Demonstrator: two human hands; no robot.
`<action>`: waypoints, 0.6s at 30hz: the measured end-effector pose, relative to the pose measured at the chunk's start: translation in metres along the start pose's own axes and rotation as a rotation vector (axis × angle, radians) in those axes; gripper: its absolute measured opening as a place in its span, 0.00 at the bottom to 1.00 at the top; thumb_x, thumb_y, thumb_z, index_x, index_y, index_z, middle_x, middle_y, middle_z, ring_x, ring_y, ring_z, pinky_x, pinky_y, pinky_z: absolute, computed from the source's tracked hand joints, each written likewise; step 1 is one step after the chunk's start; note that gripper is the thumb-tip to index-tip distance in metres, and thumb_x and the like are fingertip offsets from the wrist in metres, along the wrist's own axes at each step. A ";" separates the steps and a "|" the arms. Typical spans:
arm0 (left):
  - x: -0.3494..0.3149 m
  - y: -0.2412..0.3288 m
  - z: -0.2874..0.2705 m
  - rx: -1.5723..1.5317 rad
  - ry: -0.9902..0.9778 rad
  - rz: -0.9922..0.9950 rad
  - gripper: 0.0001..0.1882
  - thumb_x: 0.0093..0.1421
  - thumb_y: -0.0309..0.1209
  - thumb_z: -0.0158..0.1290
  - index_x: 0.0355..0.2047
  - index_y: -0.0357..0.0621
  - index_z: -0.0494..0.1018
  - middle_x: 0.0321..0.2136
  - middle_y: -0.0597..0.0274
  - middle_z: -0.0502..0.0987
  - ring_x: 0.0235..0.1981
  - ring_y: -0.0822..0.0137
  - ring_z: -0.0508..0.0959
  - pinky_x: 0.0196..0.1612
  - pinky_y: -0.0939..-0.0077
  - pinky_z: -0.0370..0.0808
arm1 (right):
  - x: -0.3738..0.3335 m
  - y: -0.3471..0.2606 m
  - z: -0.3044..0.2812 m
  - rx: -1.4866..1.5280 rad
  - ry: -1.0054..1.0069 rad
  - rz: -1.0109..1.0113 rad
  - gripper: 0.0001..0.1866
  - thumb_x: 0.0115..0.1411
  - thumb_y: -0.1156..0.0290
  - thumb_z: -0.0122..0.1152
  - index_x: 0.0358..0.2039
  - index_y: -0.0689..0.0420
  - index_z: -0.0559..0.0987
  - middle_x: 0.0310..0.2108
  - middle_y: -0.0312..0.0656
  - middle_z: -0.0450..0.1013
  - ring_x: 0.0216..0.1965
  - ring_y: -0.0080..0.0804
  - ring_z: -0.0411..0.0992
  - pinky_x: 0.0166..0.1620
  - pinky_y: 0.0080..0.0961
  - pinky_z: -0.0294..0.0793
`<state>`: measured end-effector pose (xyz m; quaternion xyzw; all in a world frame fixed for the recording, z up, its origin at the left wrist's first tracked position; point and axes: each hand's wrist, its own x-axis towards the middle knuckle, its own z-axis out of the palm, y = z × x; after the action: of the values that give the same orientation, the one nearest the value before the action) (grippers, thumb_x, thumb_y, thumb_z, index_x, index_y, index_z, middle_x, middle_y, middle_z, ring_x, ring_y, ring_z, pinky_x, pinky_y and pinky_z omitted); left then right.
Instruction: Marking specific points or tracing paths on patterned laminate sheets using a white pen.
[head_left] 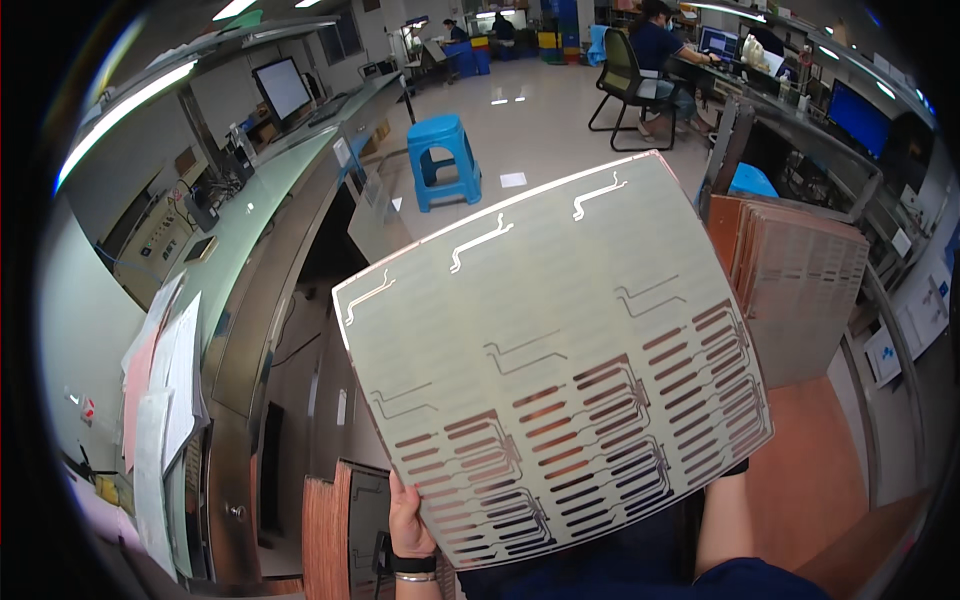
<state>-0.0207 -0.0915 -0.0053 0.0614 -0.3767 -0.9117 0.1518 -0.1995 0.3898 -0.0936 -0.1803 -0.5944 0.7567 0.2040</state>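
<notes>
A large, thin circuit board panel (540,300) is held up tilted in front of me. It is pale grey-green, with shiny lines along its far edge and rows of dark and copper-coloured tracks on its nearer half. My left hand (408,522) grips its lower left edge, the thumb side showing. My right forearm (728,515) reaches up to the lower right edge; the right hand is hidden behind the panel. Below my left hand stands a copper-edged stack of similar panels (325,540). Another stack (800,280) leans at the right.
A long workbench (285,190) runs along the left, bearing a monitor (283,88), a phone (201,250) and papers (165,400). Ahead stands a blue plastic stool (443,165). A person (655,50) sits at the far right bench. A copper-brown surface (810,460) lies by my right arm.
</notes>
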 end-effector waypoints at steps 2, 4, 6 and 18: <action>0.001 0.002 0.005 0.010 -0.016 0.002 0.30 0.72 0.32 0.48 0.70 0.46 0.51 0.62 0.52 0.69 0.60 0.55 0.74 0.60 0.53 0.75 | 0.000 0.001 -0.003 -0.001 0.005 0.003 0.23 0.72 0.66 0.54 0.64 0.60 0.66 0.59 0.39 0.68 0.59 0.27 0.64 0.63 0.26 0.61; 0.002 0.003 0.011 0.016 0.006 0.000 0.30 0.71 0.32 0.50 0.70 0.46 0.52 0.62 0.52 0.69 0.60 0.55 0.74 0.60 0.52 0.76 | 0.000 0.003 -0.005 -0.002 0.013 0.001 0.23 0.72 0.66 0.54 0.64 0.60 0.65 0.59 0.39 0.68 0.59 0.27 0.64 0.63 0.26 0.61; 0.003 0.004 0.010 0.002 -0.001 0.003 0.30 0.70 0.32 0.50 0.69 0.45 0.52 0.62 0.52 0.69 0.60 0.55 0.74 0.60 0.53 0.76 | 0.000 0.004 -0.005 0.001 0.018 0.000 0.23 0.72 0.66 0.54 0.64 0.60 0.65 0.59 0.39 0.67 0.59 0.27 0.64 0.63 0.26 0.61; 0.004 -0.001 0.016 0.011 -0.021 -0.108 0.31 0.70 0.29 0.51 0.70 0.44 0.54 0.62 0.52 0.69 0.60 0.58 0.73 0.63 0.59 0.72 | -0.014 0.023 -0.021 -0.046 0.046 0.009 0.24 0.72 0.66 0.54 0.64 0.60 0.65 0.60 0.40 0.67 0.60 0.28 0.64 0.64 0.26 0.61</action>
<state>-0.0284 -0.0811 0.0051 0.0731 -0.3792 -0.9172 0.0982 -0.1788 0.3950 -0.1201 -0.2050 -0.6058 0.7395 0.2099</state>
